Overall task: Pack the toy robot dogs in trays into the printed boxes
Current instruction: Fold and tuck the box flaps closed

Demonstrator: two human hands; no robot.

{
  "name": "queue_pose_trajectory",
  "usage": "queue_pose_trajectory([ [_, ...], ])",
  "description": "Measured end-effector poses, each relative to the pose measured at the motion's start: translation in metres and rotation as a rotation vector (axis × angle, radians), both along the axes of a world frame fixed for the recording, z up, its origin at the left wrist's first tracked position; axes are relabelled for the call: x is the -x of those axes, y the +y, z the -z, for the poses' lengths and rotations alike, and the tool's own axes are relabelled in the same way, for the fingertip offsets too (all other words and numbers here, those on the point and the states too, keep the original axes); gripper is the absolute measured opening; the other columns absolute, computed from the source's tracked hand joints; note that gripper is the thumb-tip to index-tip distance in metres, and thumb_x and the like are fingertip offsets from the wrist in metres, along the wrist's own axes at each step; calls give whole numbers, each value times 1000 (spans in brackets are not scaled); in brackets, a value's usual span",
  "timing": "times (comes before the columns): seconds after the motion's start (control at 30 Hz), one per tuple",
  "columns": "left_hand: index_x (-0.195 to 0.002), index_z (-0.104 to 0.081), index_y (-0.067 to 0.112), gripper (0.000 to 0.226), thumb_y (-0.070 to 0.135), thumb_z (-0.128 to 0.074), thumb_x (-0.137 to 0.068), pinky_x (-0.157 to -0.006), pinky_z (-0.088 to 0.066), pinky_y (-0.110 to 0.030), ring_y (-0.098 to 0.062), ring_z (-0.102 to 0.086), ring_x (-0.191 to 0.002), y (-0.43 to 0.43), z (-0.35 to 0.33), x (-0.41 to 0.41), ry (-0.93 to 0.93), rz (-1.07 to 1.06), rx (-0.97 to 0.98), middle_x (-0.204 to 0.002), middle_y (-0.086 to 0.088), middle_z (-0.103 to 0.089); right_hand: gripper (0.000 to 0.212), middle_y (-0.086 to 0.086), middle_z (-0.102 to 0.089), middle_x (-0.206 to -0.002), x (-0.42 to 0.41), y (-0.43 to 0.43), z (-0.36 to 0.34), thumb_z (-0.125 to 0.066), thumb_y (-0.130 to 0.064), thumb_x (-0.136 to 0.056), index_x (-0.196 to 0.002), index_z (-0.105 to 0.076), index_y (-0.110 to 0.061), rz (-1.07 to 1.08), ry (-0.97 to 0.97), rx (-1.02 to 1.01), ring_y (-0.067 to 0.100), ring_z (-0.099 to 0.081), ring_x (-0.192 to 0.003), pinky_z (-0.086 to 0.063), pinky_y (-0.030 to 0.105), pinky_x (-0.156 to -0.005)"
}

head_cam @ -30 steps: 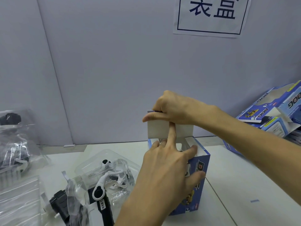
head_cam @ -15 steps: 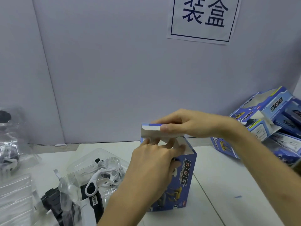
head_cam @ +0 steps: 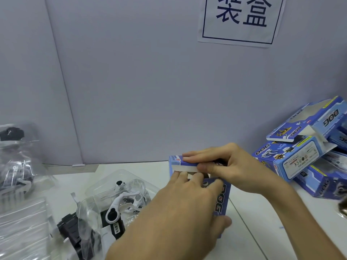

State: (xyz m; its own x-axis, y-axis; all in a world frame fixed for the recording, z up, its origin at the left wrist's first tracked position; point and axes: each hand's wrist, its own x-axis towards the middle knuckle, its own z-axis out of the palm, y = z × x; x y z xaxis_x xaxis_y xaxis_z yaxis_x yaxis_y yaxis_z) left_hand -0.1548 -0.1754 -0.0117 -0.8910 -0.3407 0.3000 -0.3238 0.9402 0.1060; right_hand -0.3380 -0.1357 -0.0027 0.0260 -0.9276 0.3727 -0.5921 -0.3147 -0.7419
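A blue printed box (head_cam: 222, 199) marked DOG stands upright at the table's centre. My left hand (head_cam: 187, 209) wraps around the box from the front, fingertips at its top opening and thumb low on its right side. My right hand (head_cam: 223, 164) pinches the box's top flap (head_cam: 185, 167), which lies nearly flat over the opening with its white tuck edge facing me. Left of the box lies a toy robot dog in a clear tray (head_cam: 116, 209), black and white. What sits inside the box is hidden by my hands.
Several more blue printed boxes (head_cam: 304, 152) are piled at the right against the grey wall. More bagged and trayed toys (head_cam: 15, 162) and clear plastic (head_cam: 22, 229) crowd the left. A paper sign (head_cam: 242, 19) hangs on the wall.
The top flap, upright a second ago, has been folded down over the opening by my right hand. My left hand shifted from poking inside the top to gripping the box body.
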Motion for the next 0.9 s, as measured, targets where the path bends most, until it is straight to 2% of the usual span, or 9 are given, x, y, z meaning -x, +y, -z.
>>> queue_pose_trajectory([
  [0.1, -147, -23, 36, 60, 60, -43, -96, -109, -33, -38, -19, -23, -139, 12, -10, -5, -149, -23, 11, -148, 5, -25, 33, -24, -68, -123, 0, 2, -1, -64, -6, -94, -109, -77, -33, 5, 56, -27, -4, -60, -118, -50, 12, -86],
  [0.2, -149, -18, 37, 63, 61, -41, -96, -107, -38, -41, -18, -19, -143, 19, -17, -7, -242, -28, -17, -152, 3, -21, 31, -23, -66, -126, 1, 4, -3, -64, -5, -94, -111, -77, -28, -2, 43, -62, -4, -59, -119, -53, 14, -84],
  [0.37, -146, -25, 37, 59, 60, -44, -95, -101, -40, -36, -15, -26, -138, 18, -19, -12, -226, -9, -35, -147, 6, -27, 30, -25, -65, -128, 1, 6, -4, -67, -10, -93, -111, -77, -33, 2, 87, -88, -5, -56, -123, -52, 14, -86],
  [0.53, -146, -24, 43, 58, 61, -44, -95, -107, -37, -34, -12, -29, -139, 15, -21, -17, -218, 2, -38, -152, 16, -26, 30, -27, -62, -130, -1, 9, -1, -65, -9, -96, -111, -77, -32, -2, 83, -113, -8, -54, -124, -50, 12, -88],
  [0.63, -146, -25, 43, 58, 62, -44, -95, -111, -34, -38, -13, -23, -145, 14, -21, -16, -221, -3, -17, -156, 15, -23, 35, -30, -61, -130, -2, 7, 0, -54, -13, -91, -110, -78, -31, -21, 5, -172, -8, -54, -122, -52, 14, -86],
  [0.7, -146, -24, 43, 58, 63, -42, -95, -110, -35, -37, -11, -24, -145, 12, -21, -17, -217, 1, -23, -156, 17, -23, 42, -25, -64, -129, 1, 8, 1, -47, -14, -83, -107, -79, -27, -41, -107, -208, -4, -58, -121, -54, 16, -82],
  [0.73, -146, -25, 43, 58, 64, -41, -94, -109, -36, -35, -10, -27, -143, 12, -21, -18, -207, 3, -24, -155, 19, -24, 39, -20, -66, -128, 4, 9, 1, -50, -11, -83, -105, -80, -25, -45, -150, -192, 0, -59, -121, -55, 19, -82],
  [0.83, -143, -23, 45, 59, 69, -40, -92, -105, -38, -31, -5, -33, -137, 10, -21, -23, -146, 0, -11, -152, 22, -27, 16, 1, -71, -123, 17, 17, 4, -70, -4, -84, -93, -78, -15, -31, -236, -65, 17, -61, -124, -58, 32, -90],
  [0.9, -143, -19, 46, 61, 70, -39, -91, -104, -38, -29, -2, -31, -136, 10, -20, -24, -117, 0, 8, -152, 24, -24, 9, 6, -74, -114, 25, 20, 8, -78, -10, -79, -86, -73, -9, 44, -240, 4, 20, -62, -123, -58, 33, -89],
])
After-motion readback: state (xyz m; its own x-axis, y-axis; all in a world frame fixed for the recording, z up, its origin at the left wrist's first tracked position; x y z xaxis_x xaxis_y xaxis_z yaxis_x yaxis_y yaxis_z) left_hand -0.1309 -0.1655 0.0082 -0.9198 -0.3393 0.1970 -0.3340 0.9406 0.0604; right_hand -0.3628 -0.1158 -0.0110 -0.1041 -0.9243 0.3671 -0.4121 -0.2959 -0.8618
